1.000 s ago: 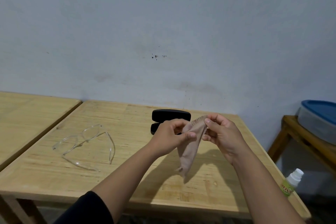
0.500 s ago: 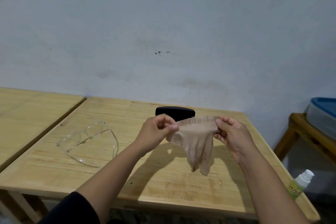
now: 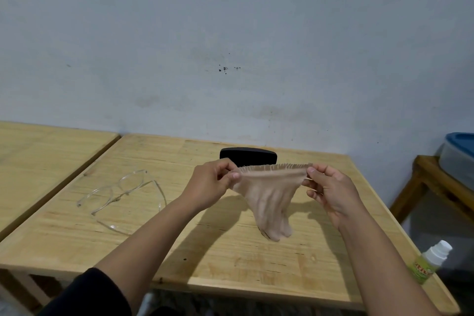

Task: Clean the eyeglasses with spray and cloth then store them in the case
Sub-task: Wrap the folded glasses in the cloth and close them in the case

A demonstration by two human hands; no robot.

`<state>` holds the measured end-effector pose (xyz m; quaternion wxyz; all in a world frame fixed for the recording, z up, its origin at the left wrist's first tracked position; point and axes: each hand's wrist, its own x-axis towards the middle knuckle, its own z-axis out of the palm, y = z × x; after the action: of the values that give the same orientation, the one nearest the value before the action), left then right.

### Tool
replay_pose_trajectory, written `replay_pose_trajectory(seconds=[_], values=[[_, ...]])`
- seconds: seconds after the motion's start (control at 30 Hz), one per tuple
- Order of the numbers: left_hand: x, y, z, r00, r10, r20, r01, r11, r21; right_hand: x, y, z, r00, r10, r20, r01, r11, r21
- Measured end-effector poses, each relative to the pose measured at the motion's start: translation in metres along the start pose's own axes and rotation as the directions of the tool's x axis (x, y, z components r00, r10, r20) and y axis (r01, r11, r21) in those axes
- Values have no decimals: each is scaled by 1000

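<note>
A beige cloth point(image 3: 269, 192) hangs stretched between my hands above the wooden table point(image 3: 230, 259). My left hand point(image 3: 210, 185) pinches its left top corner and my right hand point(image 3: 331, 190) pinches the right one. The frayed top edge is pulled taut and the rest droops in a point. Clear-framed eyeglasses point(image 3: 123, 197) lie unfolded on the table to the left of my left arm. A black glasses case point(image 3: 248, 156) sits behind the cloth, partly hidden. A small spray bottle point(image 3: 428, 264) with a white cap and green label stands at the table's right front corner.
A second wooden table point(image 3: 38, 161) adjoins on the left with a narrow gap. A low wooden stand point(image 3: 436, 182) at the right carries a grey tub with a blue lid point(image 3: 459, 154). A pale wall runs behind the tables.
My hands have drawn apart, spreading the cloth from a folded narrow strip into a wide stretched sheet. The glasses, case and bottle have stayed in place.
</note>
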<state>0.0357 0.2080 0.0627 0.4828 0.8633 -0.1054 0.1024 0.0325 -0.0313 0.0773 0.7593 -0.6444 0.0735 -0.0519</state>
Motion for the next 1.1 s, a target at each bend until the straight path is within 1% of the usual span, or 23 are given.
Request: replay_pose_trajectory(seconds=[0.1, 0.2, 0.3, 0.37, 0.43, 0.53, 0.63, 0.7, 0.83, 0.93, 1.0, 1.03, 1.1], values=[[11, 2, 0, 1000, -8, -30, 8, 1000, 8, 8, 0, -1, 999, 26, -40, -25, 1000, 17], [26, 12, -1, 990, 34, -135, -27, 998, 53, 18, -5, 0, 997, 24, -71, -22, 999, 36], [31, 26, -5, 967, 107, -230, -113, 994, -13, 22, -15, 0, 997, -39, -69, 43, 997, 65], [27, 29, -8, 951, 171, -257, -186, 982, -34, 19, -18, -3, 994, -90, -55, 93, 994, 52], [18, 20, -9, 947, 230, -226, -234, 972, 10, 12, -11, -7, 993, -110, -30, 110, 994, 0], [-10, -8, -6, 953, 291, -80, -278, 950, 143, -6, 19, -17, 999, -53, 8, 53, 985, -162], [-48, -38, 5, 959, 266, 100, -281, 937, 209, -31, 52, -29, 996, 58, 66, -33, 945, -326], [-70, -50, 12, 959, 217, 183, -257, 937, 238, -44, 63, -36, 993, 68, 98, -20, 903, -429], [-85, -57, 16, 950, 218, 226, -278, 917, 287, -57, 66, -40, 986, 0, 170, 109, 763, -637], [-86, -54, 14, 934, 223, 280, -307, 900, 308, -62, 64, -42, 969, 38, 242, 163, 635, -755], [-87, -50, 10, 940, 173, 293, -267, 909, 319, -61, 62, -44, 957, 97, 274, 163, 603, -781], [-86, -48, 8, 948, 150, 280, -237, 921, 310, -61, 61, -44, 958, 102, 267, 155, 600, -785], [-80, -45, 7, 970, 138, 200, -194, 935, 298, -56, 61, -42, 982, 29, 184, 127, 621, -773]])
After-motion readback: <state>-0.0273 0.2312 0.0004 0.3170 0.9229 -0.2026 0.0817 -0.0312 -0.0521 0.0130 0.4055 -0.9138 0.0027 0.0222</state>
